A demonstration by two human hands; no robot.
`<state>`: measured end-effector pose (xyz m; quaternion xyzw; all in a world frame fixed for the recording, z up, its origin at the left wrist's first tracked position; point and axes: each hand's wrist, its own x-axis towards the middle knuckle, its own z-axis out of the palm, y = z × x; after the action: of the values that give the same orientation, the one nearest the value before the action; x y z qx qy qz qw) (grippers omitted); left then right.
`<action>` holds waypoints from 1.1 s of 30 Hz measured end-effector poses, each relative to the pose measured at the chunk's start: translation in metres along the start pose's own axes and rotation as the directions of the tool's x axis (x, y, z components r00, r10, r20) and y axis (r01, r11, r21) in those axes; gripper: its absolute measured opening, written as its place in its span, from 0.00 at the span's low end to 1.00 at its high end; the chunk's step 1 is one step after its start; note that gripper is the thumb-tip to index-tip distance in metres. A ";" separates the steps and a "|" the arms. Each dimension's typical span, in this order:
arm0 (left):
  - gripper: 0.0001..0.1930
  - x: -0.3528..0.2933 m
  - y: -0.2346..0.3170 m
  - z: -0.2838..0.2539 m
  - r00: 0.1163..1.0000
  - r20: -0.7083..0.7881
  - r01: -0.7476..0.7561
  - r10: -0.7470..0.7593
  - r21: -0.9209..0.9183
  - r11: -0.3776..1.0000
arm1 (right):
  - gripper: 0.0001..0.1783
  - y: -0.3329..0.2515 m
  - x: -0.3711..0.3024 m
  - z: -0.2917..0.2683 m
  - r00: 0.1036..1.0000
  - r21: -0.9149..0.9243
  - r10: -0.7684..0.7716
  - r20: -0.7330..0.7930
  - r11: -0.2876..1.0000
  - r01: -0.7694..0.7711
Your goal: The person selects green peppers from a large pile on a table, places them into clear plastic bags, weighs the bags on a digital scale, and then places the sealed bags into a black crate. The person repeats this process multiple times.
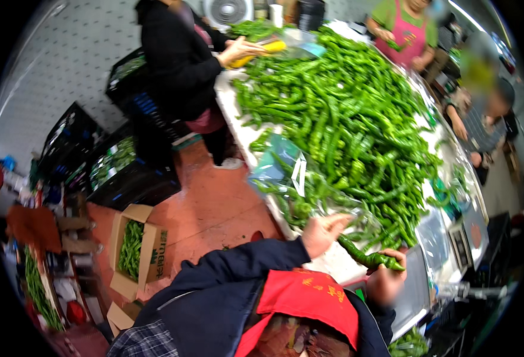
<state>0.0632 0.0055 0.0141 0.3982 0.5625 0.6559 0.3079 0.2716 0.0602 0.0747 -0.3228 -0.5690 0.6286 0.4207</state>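
My right hand [388, 278] is closed around the stem end of a long green chili pepper [370, 258], whose thin tip points up and left. My left hand [325, 233] is just left of that tip, its fingers stretched out beside a clear plastic bag [357, 212]. Whether the fingers touch the bag is hard to make out. Beyond both hands, a big heap of green peppers [357, 119] covers most of the white table [229, 113]. Another clear bag with peppers [280, 166] lies at the heap's left edge.
A scale [461, 249] and a grey tray [415, 279] stand to my right. Left on the red floor are a cardboard box [155, 250] of peppers and black crates [134, 184]. One person [181, 65] handles a yellow item at the far left; others work along the right side.
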 end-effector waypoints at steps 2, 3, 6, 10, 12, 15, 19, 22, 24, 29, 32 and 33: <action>0.12 -0.001 0.002 0.003 0.998 0.034 0.041 -0.043 0.072 0.997 | 0.18 0.043 -0.002 -0.001 1.000 0.082 0.006 0.009 0.997 -0.007; 0.12 -0.002 0.005 0.003 0.995 0.048 0.084 -0.091 0.131 0.988 | 0.18 0.061 0.001 -0.004 1.000 0.136 0.023 0.018 0.990 -0.026; 0.12 -0.005 0.014 0.000 0.990 -0.088 -0.095 0.114 0.195 0.976 | 0.20 0.097 0.010 -0.010 0.998 0.247 0.048 0.037 0.967 -0.055; 0.13 -0.009 0.022 -0.009 0.996 -0.077 -0.017 0.035 0.220 0.975 | 0.19 0.072 0.019 -0.020 0.994 0.314 0.105 -0.010 0.944 -0.097; 0.13 -0.013 0.022 -0.012 0.998 -0.064 0.014 0.004 0.269 0.963 | 0.18 0.071 0.019 -0.018 0.991 0.364 0.131 0.000 0.923 -0.122; 0.13 -0.016 0.011 -0.001 0.991 -0.081 -0.085 0.111 0.269 0.959 | 0.19 0.089 0.014 0.003 0.970 0.235 0.197 0.141 0.945 -0.226; 0.13 -0.019 0.007 0.002 0.999 -0.012 -0.047 0.048 0.105 0.993 | 0.21 0.112 0.020 0.043 0.927 0.536 0.307 0.217 0.756 -0.376; 0.13 -0.023 0.010 0.004 0.999 0.041 -0.037 0.030 0.176 0.984 | 0.27 0.139 0.042 0.052 0.851 0.506 0.329 0.410 0.694 -0.512; 0.13 -0.022 0.001 0.010 0.995 0.071 -0.085 0.070 0.242 0.967 | 0.30 0.145 0.056 0.065 0.788 0.455 0.378 0.486 0.661 -0.597; 0.12 -0.019 0.008 0.010 0.985 0.170 -0.005 -0.020 0.147 0.989 | 0.34 0.147 0.105 0.081 0.664 0.277 0.488 0.567 0.646 -0.712; 0.12 -0.013 0.014 0.006 0.977 0.206 0.032 -0.048 0.082 0.996 | 0.36 0.124 0.122 0.097 0.686 0.310 0.473 0.553 0.647 -0.696; 0.12 -0.010 0.013 0.007 0.977 0.209 0.020 -0.039 0.094 0.995 | 0.35 0.120 0.123 0.100 0.746 0.344 0.457 0.485 0.685 -0.642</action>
<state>0.0745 -0.0016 0.0254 0.4706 0.5620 0.5791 0.3569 0.1097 0.1261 -0.0204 -0.2424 -0.3310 0.8971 0.1638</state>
